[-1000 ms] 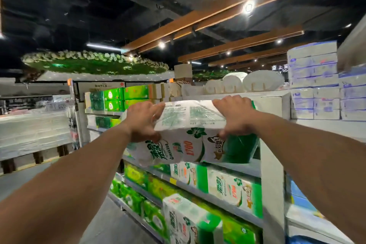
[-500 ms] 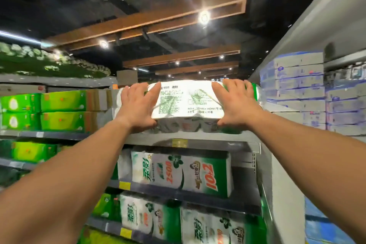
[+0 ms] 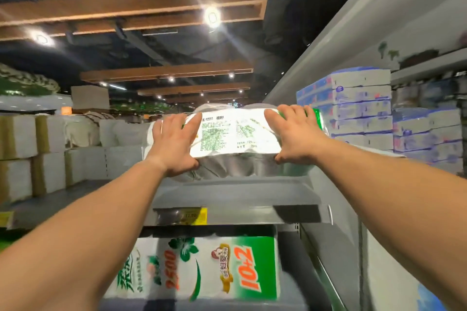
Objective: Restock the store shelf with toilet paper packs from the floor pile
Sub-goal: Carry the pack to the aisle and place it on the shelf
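Up top, left hand (image 3: 174,145) and right hand (image 3: 297,134) grip toilet paper pack (image 3: 237,134), bare shelf (image 3: 235,194) edge in front.

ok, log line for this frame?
phase: placing | item: toilet paper pack on top shelf | left hand: grip on pack's left end | right hand: grip on right end | shelf below: stocked

Top shelf (image 3: 235,197): toilet paper pack (image 3: 237,139) on it, between left hand (image 3: 174,144) and right hand (image 3: 295,134); another pack (image 3: 202,267) on shelf below.
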Motion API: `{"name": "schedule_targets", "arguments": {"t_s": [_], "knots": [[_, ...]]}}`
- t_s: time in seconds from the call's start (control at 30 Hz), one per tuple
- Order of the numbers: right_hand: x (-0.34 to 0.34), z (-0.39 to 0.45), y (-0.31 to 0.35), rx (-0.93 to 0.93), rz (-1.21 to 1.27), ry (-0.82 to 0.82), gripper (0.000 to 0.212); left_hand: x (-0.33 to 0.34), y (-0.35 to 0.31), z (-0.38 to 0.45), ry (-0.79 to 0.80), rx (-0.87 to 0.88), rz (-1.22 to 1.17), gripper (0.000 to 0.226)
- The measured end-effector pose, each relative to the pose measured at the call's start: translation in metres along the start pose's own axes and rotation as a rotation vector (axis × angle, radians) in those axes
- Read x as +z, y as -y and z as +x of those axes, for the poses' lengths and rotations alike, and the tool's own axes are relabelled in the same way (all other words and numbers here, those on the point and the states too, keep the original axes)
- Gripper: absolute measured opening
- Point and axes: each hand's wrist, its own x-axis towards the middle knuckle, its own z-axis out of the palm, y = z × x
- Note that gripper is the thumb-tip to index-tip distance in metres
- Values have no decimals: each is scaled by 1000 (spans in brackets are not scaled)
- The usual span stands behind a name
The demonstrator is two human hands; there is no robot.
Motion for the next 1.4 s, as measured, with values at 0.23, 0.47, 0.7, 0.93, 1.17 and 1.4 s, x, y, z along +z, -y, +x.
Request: {"name": "schedule_targets", "arguments": {"t_s": [0.23, 0.47, 0.7, 0.93, 1.17, 1.4], "knots": [[67, 54, -25, 68, 65, 143, 109, 64, 6, 59, 88, 10, -61, 102], [110, 115, -39, 168, 87, 310, 84, 109, 15, 124, 321, -53, -26, 92], [174, 150, -37, 233, -73, 384, 135, 169, 10, 161, 522, -179, 133, 147], [212, 168, -43, 252, -84, 313, 127, 203, 4, 171, 387, -222, 165, 135], [221, 176, -45, 263, -94, 308, 128, 213, 3, 174, 341, -254, 185, 133], [228, 178, -43, 273, -156, 294, 122, 223, 1, 175, 335, -273, 186, 145]]}}
